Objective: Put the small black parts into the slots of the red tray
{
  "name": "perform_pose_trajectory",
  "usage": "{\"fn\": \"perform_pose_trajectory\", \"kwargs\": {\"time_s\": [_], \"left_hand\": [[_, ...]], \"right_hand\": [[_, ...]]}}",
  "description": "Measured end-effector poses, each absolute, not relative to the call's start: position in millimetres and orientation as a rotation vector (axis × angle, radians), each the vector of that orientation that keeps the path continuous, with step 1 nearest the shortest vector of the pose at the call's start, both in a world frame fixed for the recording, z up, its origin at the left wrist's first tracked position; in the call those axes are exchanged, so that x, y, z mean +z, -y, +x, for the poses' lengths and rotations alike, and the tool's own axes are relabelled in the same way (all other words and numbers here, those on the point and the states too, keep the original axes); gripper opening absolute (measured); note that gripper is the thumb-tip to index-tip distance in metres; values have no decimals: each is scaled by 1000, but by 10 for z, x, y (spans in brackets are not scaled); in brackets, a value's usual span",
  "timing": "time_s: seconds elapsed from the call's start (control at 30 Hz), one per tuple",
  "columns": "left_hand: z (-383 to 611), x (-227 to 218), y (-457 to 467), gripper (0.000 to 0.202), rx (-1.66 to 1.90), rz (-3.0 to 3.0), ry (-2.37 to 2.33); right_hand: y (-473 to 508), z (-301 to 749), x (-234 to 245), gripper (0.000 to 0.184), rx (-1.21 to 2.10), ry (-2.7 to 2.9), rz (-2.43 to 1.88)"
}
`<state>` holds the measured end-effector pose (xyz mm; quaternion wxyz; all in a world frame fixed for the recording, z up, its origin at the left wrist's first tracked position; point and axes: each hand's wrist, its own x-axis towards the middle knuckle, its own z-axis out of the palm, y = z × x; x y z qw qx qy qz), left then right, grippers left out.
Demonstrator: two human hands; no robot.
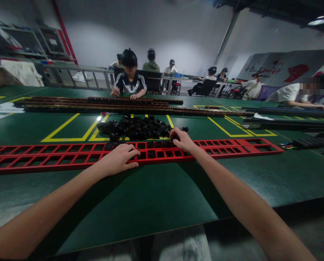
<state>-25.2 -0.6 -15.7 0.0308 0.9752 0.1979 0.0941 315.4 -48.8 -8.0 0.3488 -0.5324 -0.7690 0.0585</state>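
Note:
A long red frame (77, 168) with two rows of slots lies across the table in front of me. My left hand (121, 158) rests on it, thumb and fingers apart, holding nothing that I can see. My right hand (184, 140) is closed round a small black part (175, 137) above the frame's far edge; the fingers partly hide it. Several similar square black pieces sit in slots, one (151, 154) between my hands and another (109, 146) just beyond my left hand. Behind the frame is a loose pile of black parts (140, 127).
Long dark strips (102, 107) lie beyond the pile. More dark bars (276, 124) and a cable bundle (288, 145) are at the right. Yellow tape (61, 139) marks the green table (162, 203). A person (130, 81) sits opposite, with others farther back.

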Motion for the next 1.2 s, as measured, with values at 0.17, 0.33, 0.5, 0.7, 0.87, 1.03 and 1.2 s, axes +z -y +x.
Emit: {"fn": "perform_pose_trajectory", "kwargs": {"time_s": [0.17,0.33,0.5,0.7,0.87,1.03,1.2], "left_hand": [[-246,-155,13,36,273,3005,-627],[-236,-129,37,34,255,2995,-645],[-237,-127,33,34,250,2985,-652],[-237,-144,19,35,248,2977,-652],[-234,-141,21,34,246,2984,-652],[-237,-147,17,34,266,2987,-649],[-230,-146,18,33,263,3004,-640]], "right_hand": [[489,3167,-50,39,183,2117,-1314],[487,3167,-36,29,180,2165,-1349],[487,3153,-27,28,157,2210,-1353],[478,3149,-52,32,125,2235,-1332],[499,3133,-30,36,144,2259,-1330],[539,3095,9,45,208,2230,-1466],[542,3091,0,49,211,2243,-1530]]}}
